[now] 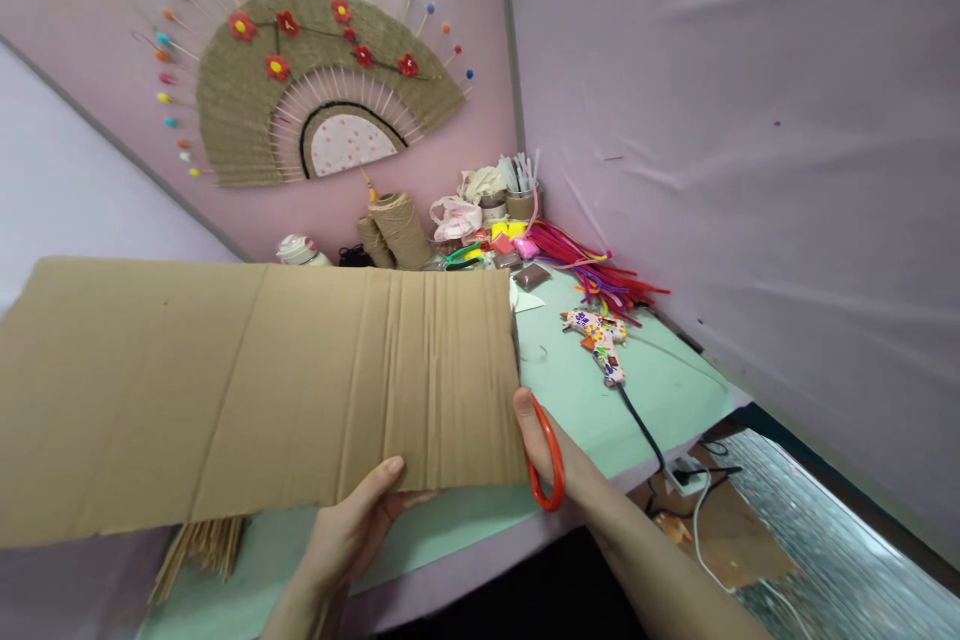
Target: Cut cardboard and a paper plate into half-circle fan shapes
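A large sheet of brown cardboard (pixel 300 370), creased in vertical lines towards its right end, is held up over the table. My left hand (pixel 360 515) grips its lower edge, thumb on the front face and fingers behind. At the right edge is my right hand (pixel 536 430), closed around scissors with an orange-red handle (pixel 555 460). One handle loop shows beside the thumb; the blades are hidden, and I cannot tell whether they touch the cardboard. Most of the right fingers are hidden too.
On the green table (pixel 577 420) lie a patterned glue gun (pixel 600 340), colourful pipe cleaners (pixel 585 260) and twine spools (pixel 401 230). Thin sticks (pixel 202 545) poke out below the cardboard. A decorated fan (pixel 307 90) hangs on the pink wall. A power strip (pixel 686 475) sits low right.
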The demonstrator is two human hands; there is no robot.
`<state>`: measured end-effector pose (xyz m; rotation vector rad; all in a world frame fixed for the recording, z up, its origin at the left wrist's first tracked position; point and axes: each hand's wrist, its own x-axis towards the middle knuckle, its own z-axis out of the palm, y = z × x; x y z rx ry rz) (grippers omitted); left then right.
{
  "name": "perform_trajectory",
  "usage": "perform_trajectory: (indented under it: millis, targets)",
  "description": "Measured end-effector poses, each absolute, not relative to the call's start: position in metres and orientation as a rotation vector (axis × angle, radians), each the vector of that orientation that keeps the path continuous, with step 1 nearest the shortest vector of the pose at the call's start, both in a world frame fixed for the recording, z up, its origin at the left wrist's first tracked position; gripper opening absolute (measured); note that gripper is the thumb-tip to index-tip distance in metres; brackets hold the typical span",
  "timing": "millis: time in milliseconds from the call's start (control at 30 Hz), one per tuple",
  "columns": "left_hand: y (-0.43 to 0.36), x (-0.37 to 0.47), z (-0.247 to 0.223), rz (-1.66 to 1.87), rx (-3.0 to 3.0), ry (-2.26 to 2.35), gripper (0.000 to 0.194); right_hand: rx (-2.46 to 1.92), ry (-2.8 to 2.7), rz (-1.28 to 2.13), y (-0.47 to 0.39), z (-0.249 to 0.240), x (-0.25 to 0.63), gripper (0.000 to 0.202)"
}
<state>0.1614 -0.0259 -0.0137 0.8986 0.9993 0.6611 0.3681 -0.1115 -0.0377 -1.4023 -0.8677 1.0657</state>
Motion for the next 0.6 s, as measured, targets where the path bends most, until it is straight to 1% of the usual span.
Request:
perform_trajectory:
  millis: [167, 300, 433, 600]
  targets:
    - [-0.037, 0.165, -0.010, 0.617, 0.882, 0.985, 0.032, -1.390, -0.966, 1.037, -0.113, -0.042, 0.380, 0.088]
    - [-0.038, 0.170, -0.003, 0.698, 0.901, 1.017, 0.037, -1.315, -1.020, 1.040, -0.116, -0.042, 0.386, 0.086]
    - [-0.038, 0.172, 0.001, 0.778, 0.905, 1.039, 0.043, -1.289, -1.038, 1.072, -0.120, -0.041, 0.387, 0.088]
    - [-0.039, 0.170, -0.004, 0.712, 0.864, 1.038, 0.035, -1.349, -0.962, 1.079, -0.120, -0.039, 0.384, 0.089]
